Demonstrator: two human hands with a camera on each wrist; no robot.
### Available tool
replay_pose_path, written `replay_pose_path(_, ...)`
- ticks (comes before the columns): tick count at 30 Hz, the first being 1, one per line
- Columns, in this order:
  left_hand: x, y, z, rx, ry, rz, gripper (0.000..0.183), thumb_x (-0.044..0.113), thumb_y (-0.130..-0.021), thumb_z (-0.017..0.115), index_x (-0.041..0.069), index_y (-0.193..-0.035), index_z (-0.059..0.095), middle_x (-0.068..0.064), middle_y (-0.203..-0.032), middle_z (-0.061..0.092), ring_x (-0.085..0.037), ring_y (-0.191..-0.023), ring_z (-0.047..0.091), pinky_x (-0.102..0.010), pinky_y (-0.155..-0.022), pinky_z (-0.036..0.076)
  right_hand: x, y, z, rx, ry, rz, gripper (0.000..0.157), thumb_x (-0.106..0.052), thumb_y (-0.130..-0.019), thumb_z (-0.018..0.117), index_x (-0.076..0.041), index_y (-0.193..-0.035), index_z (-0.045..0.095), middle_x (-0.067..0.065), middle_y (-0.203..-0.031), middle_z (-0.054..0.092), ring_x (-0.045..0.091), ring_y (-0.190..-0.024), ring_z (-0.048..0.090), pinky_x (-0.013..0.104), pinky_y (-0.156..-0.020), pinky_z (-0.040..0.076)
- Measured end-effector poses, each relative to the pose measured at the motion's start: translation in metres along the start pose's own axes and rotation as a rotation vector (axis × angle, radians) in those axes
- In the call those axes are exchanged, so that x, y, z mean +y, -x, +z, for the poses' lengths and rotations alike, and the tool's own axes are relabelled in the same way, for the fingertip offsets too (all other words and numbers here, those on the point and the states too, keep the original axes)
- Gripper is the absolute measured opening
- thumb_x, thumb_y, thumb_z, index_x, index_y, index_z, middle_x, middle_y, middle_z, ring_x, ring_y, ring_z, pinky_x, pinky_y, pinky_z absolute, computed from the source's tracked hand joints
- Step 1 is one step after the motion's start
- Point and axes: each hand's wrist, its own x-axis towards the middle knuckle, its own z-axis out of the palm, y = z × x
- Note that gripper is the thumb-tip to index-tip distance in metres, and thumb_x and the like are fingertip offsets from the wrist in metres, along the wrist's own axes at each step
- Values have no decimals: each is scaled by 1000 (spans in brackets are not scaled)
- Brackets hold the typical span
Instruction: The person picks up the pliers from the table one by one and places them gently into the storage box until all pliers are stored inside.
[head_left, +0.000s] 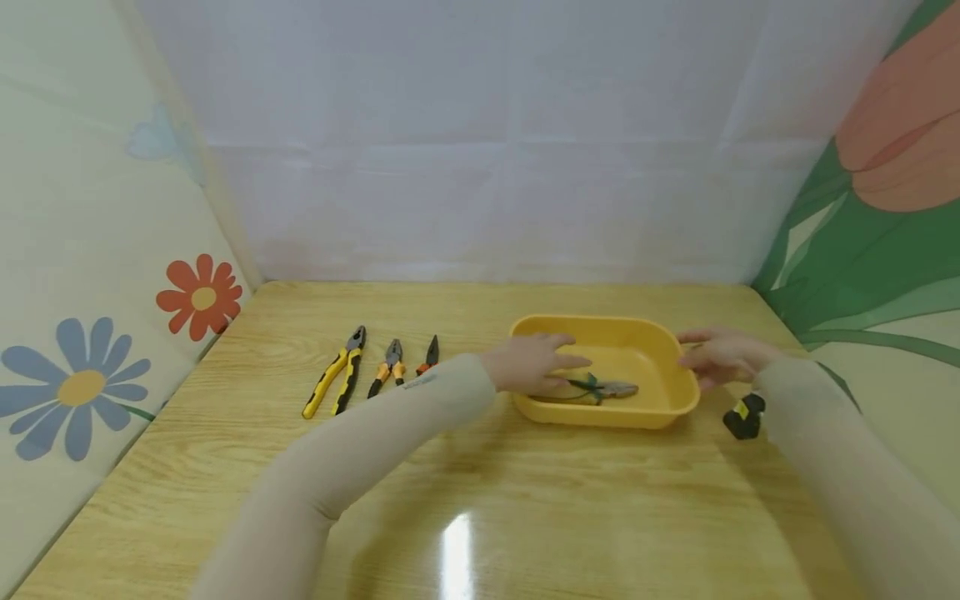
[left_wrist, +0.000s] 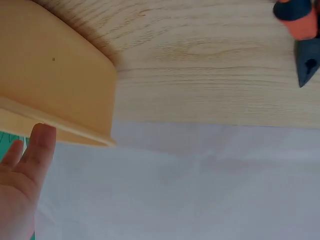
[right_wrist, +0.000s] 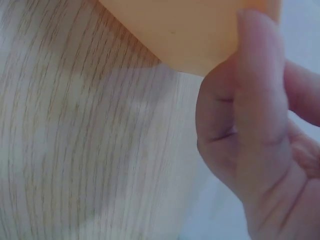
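Observation:
A yellow plastic basin [head_left: 660, 417] stands on the wooden table, with green-handled pliers [head_left: 618, 389] lying inside it. My left hand [head_left: 528, 364] reaches over the basin's left end with its fingers spread, near the pliers' handles. In the left wrist view a fingertip [left_wrist: 44, 131] lies right at the rim. At the other end, my right hand [head_left: 723, 357] holds the basin's right side. The right wrist view shows its thumb [right_wrist: 261, 65] against the basin's edge and other fingers curled beneath.
Left of the basin lie large yellow-and-black pliers [head_left: 326, 385], smaller orange-and-black pliers [head_left: 392, 360] and needle-nose pliers [head_left: 431, 353] partly hidden by my left sleeve. A black tape measure [head_left: 744, 418] sits beside my right wrist. A white cloth [head_left: 480, 208] hangs behind the table.

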Motion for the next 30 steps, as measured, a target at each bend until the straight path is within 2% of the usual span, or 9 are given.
replay_pose_path(7, -8, 31, 0, 75, 36, -51, 56, 35, -101, 52, 20, -153, 34, -15, -155, 29, -31, -138, 35, -44, -106, 37, 6, -2, -4, -6, -24, -6, 68, 1, -97, 46, 17, -146, 2, 1, -88, 65, 11, -69, 63, 26, -63, 55)
replay_pose_path(12, -6, 51, -4, 90, 30, -70, 57, 34, -101, 52, 18, -152, 34, -16, -155, 28, -34, -137, 35, -46, -106, 37, 7, -1, -4, 2, -15, -11, 71, 0, -96, 47, 17, -146, 0, 0, -89, 66, 11, -69, 63, 26, -62, 54)
replay_pose_path(16, -2, 65, -7, 102, -19, -54, 56, 33, -101, 53, 17, -151, 36, -18, -153, 30, -35, -134, 39, -45, -103, 41, 7, -1, -3, -2, -24, -14, 71, 0, -96, 48, 17, -146, 1, 1, -90, 66, 12, -72, 64, 26, -63, 55)
replay_pose_path(20, -3, 78, -6, 169, -36, -22, 53, 31, -101, 53, 16, -150, 39, -19, -151, 34, -34, -133, 40, -44, -102, 43, 6, -1, -2, 4, -27, -10, 70, -1, -97, 48, 16, -146, 1, 0, -91, 66, 12, -74, 64, 27, -64, 55)
replay_pose_path(23, -6, 89, -3, 201, 13, -34, 52, 30, -101, 53, 16, -149, 41, -19, -150, 35, -34, -133, 40, -44, -100, 44, 6, -1, -2, 11, -24, -14, 71, -1, -97, 48, 16, -147, 0, 0, -91, 66, 11, -73, 64, 27, -64, 55)
replay_pose_path(27, -12, 104, 3, 212, 111, -79, 51, 27, -101, 55, 16, -149, 42, -20, -150, 35, -35, -131, 43, -46, -94, 48, 6, -1, -2, 6, -40, -19, 71, 0, -97, 48, 16, -147, 0, 1, -91, 66, 11, -74, 64, 27, -65, 55)
replay_pose_path(30, -16, 114, 7, 223, 142, -104, 51, 26, -100, 56, 15, -148, 43, -21, -149, 35, -36, -128, 45, -47, -92, 49, 6, 0, -1, -5, -52, -15, 71, -1, -98, 47, 15, -148, -2, 2, -95, 66, 12, -76, 65, 29, -67, 56)
